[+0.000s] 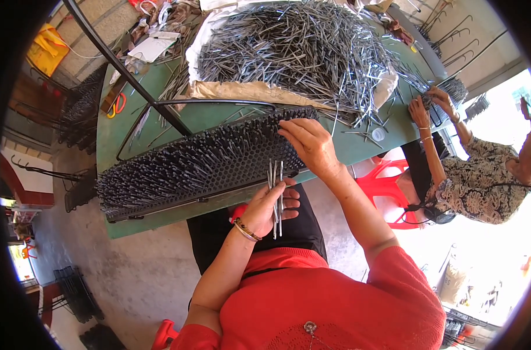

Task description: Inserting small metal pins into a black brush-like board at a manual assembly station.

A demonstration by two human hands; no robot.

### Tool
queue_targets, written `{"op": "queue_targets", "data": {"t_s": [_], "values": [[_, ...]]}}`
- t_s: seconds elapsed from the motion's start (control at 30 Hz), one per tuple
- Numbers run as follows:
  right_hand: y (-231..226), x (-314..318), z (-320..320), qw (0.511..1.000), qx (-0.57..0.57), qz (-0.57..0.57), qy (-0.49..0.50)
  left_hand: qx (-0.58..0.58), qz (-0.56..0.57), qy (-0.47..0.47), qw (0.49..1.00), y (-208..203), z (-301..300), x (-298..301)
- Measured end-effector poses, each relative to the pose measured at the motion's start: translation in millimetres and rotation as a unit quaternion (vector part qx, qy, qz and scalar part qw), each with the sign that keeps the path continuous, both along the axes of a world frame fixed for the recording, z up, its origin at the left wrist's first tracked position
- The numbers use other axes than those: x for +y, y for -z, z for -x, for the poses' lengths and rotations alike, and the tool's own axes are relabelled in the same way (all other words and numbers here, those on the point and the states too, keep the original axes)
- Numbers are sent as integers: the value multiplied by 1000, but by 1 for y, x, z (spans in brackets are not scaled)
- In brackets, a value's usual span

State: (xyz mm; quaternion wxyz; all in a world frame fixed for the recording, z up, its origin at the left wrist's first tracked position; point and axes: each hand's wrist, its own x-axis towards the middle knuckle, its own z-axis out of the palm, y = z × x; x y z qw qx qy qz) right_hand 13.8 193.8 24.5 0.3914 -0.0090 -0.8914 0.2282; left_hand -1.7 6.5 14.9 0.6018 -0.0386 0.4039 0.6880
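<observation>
Several thin grey metal rods [275,217] stand upright in my left hand [269,205], held between thumb and fingers just in front of the rack. The long black perforated rack [242,169] lies slantwise along the table's near edge. Its holes are densely filled with upright metal rods [160,175] on the left and along the back, while bare holes show toward the front right. Over the rack's right end is my right hand [307,143], thumb and fingers pressed together at the rods. Whatever those fingertips hold is hidden.
A big heap of loose rods [294,52] lies on brown paper [248,91] across the green table [117,224]. Orange-handled scissors [117,105] lie at left. A black metal frame [125,73] rises over the rack. At right, a co-worker's hands [431,106] handle rods beside a red stool [388,178].
</observation>
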Motion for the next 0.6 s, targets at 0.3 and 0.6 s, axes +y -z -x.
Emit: {"op": "queue_targets", "data": {"t_s": [0.3,0.6], "values": [[-11,-6,-5,1000,-6,27,-4,7,-66,15,998,18,3,-3],[-22,-18,-34,751,-302,566,-155,51,-169,77,981,-4,4,-4]]}}
